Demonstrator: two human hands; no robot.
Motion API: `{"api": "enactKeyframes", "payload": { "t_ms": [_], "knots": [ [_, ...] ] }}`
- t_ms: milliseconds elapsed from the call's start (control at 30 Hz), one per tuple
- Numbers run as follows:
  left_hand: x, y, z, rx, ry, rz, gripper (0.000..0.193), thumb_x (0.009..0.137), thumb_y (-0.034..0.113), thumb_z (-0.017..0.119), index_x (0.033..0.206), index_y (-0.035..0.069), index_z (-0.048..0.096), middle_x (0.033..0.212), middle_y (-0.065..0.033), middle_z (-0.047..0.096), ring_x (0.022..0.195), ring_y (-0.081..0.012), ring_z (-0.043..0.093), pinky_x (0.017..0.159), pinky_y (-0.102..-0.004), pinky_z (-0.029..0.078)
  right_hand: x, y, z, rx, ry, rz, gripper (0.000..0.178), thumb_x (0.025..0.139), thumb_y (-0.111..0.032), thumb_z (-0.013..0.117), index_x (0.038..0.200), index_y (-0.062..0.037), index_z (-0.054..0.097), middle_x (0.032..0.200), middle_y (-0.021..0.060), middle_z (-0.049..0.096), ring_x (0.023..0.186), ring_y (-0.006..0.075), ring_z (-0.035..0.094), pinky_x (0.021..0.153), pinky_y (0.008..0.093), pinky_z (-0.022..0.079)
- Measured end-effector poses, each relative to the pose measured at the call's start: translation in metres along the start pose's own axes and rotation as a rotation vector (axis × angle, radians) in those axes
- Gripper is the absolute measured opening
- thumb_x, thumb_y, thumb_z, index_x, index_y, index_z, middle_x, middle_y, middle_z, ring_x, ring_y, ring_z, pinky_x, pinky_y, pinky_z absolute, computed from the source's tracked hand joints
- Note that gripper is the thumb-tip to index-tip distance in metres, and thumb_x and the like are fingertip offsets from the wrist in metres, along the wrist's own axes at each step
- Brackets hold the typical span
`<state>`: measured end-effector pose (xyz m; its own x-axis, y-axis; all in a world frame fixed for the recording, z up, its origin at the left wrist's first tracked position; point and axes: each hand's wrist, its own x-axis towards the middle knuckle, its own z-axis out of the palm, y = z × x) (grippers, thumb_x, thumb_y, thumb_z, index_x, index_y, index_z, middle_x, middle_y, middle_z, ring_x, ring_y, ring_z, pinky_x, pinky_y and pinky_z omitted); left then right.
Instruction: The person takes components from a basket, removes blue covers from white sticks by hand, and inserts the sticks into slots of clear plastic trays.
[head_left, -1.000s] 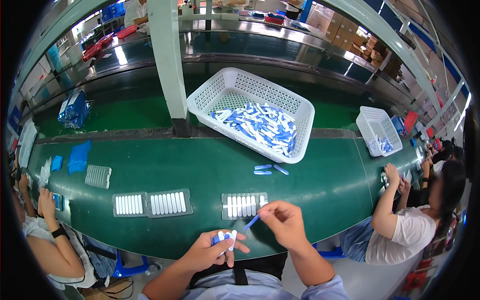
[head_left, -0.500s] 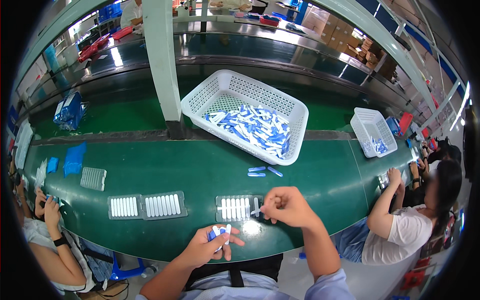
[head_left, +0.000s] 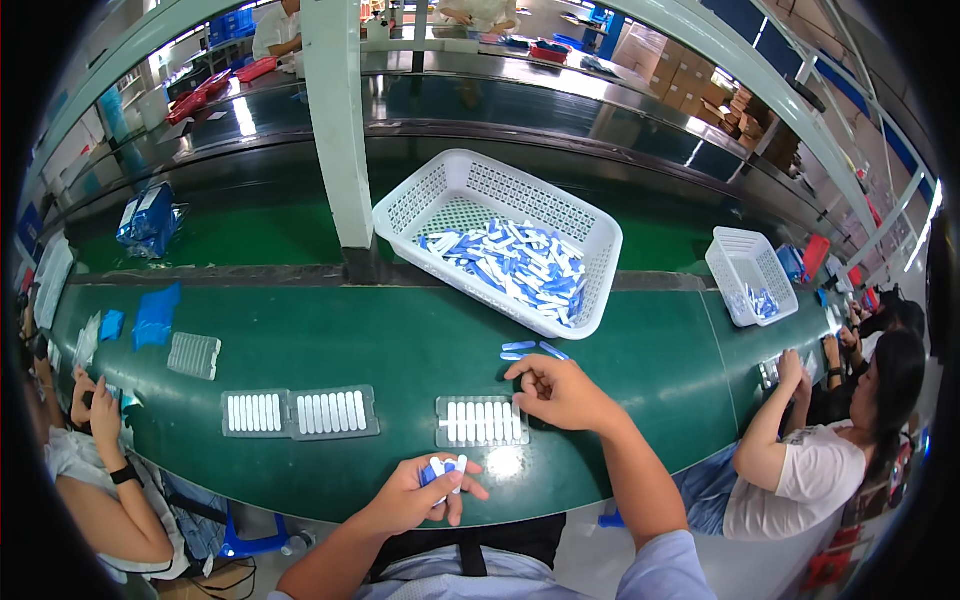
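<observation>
My left hand (head_left: 425, 495), low in front of me, is closed around a small bunch of flat blue and white strips (head_left: 446, 472) with rounded ends. Just beyond it a clear plastic tray (head_left: 440, 437) lies on the green table, and several white strips (head_left: 481, 422) stand side by side in its slots. Above the tray's right edge is my right hand (head_left: 562, 392), thumb and forefinger apart and nothing visible between them. A few loose blue strips (head_left: 518, 346) lie past that hand.
A white perforated basket (head_left: 420, 255) of blue and white strips stands beyond, beside a pale post (head_left: 338, 140). Two filled trays (head_left: 296, 413) and an unfilled tray (head_left: 194, 357) lie left. A smaller basket (head_left: 722, 262) is at right. Co-workers sit on both sides.
My right hand has let go of a white strip, which now lies in the tray's right-hand slots, and has lifted slightly away. My left hand keeps its bunch in place.
</observation>
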<state>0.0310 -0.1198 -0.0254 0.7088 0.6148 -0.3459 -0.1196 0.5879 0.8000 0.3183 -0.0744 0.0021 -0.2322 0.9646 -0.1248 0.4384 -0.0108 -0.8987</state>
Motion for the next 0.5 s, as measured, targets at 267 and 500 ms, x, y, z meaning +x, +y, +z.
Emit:
{"api": "enactKeyframes", "payload": {
  "t_ms": [267,500],
  "knots": [
    [-0.003,-0.002,0.004,0.074,-0.070,0.024,0.027,0.105,0.014,0.051,0.124,-0.003,0.059,0.106,-0.0178,0.073,0.061,-0.0090,0.064,0.048,-0.0188,0.038,-0.042,-0.029,0.005,-0.695,-0.042,-0.377,0.038,0.077,-0.031,0.082,0.111,-0.0152,0.076,0.121,0.0102,0.063,0.110,0.0310,0.057,0.094,0.0435,0.044],
    [-0.004,-0.008,0.001,0.143,-0.133,0.119,0.028,0.105,0.013,0.050,0.126,-0.003,0.059,0.106,-0.0152,0.073,0.061,-0.0078,0.062,0.055,-0.0216,0.045,-0.042,-0.006,0.019,-0.760,0.141,-0.431,0.036,0.081,-0.030,0.080,0.114,-0.0176,0.074,0.130,0.0137,0.062,0.121,0.0336,0.057,0.098,0.0455,0.046]
  ]
}}
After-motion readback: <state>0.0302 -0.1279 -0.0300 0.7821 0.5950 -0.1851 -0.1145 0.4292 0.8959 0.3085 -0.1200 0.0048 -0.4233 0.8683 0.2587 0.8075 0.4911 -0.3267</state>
